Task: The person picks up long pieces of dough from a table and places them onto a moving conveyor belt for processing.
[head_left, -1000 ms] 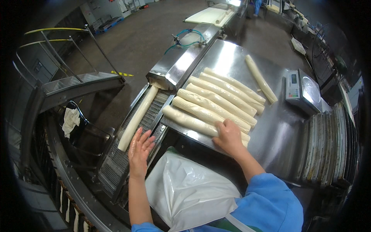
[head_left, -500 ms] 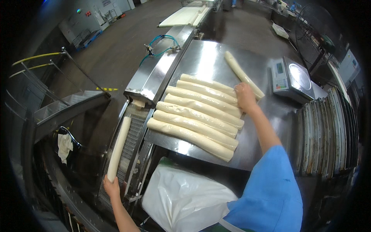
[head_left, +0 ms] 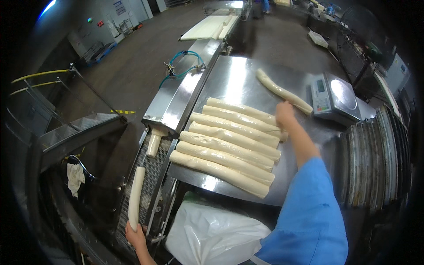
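Note:
My left hand (head_left: pixel 136 235) is closed around the near end of a pale dough roll (head_left: pixel 137 190), which lies lengthwise on the metal mesh conveyor (head_left: pixel 152 176). On the steel table, several similar dough rolls (head_left: pixel 221 161) lie side by side, their surfaces shiny. My right hand (head_left: pixel 285 115) is beside the right ends of the farthest ones, fingers curled and partly hidden. Its knuckles meet the edge of a separate, slightly bent dough roll (head_left: pixel 282 91). Whether anything is inside that hand does not show. Another dough piece (head_left: pixel 154 143) sticks out from under the steel conveyor cover.
A digital scale (head_left: pixel 338 97) stands on the table's right, next to a stack of metal trays (head_left: pixel 373 159). White plastic sheeting (head_left: pixel 212 234) covers something at the near edge. Blue air hoses (head_left: pixel 183 66) sit on the conveyor cover (head_left: pixel 181 92). Railed metal steps (head_left: pixel 79 130) are at left.
My left hand has drawn its dough roll nearer along the mesh, and another piece has emerged behind it. My right hand has shifted right, and the separate roll's near end has swung right and bent.

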Demonstrator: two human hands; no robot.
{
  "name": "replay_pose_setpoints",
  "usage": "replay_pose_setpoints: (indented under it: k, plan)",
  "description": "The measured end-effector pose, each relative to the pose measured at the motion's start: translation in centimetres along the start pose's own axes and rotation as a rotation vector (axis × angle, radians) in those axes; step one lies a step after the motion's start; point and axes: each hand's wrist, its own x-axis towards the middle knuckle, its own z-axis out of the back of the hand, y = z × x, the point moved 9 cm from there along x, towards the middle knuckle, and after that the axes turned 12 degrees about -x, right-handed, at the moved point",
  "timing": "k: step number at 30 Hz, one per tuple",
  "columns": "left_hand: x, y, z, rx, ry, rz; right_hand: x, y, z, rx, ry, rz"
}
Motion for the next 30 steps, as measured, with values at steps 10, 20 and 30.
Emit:
replay_pose_setpoints:
  k: [10, 20, 30]
  plan:
    - [-2.8, 2.7, 2.7, 0.283, -0.140, 0.024, -19.6, 16.4, 7.7, 0.202, -0.113, 0.592]
    - [-5.5, 3.6, 7.5, 0.174, -0.089, 0.057, -28.4, 18.1, 8.4, 0.211, -0.221, 0.762]
    - [-10.6, 9.6, 2.6, -1.251, 0.023, 0.750, -29.1, 19.0, 9.6, 0.430, -0.390, 0.537]
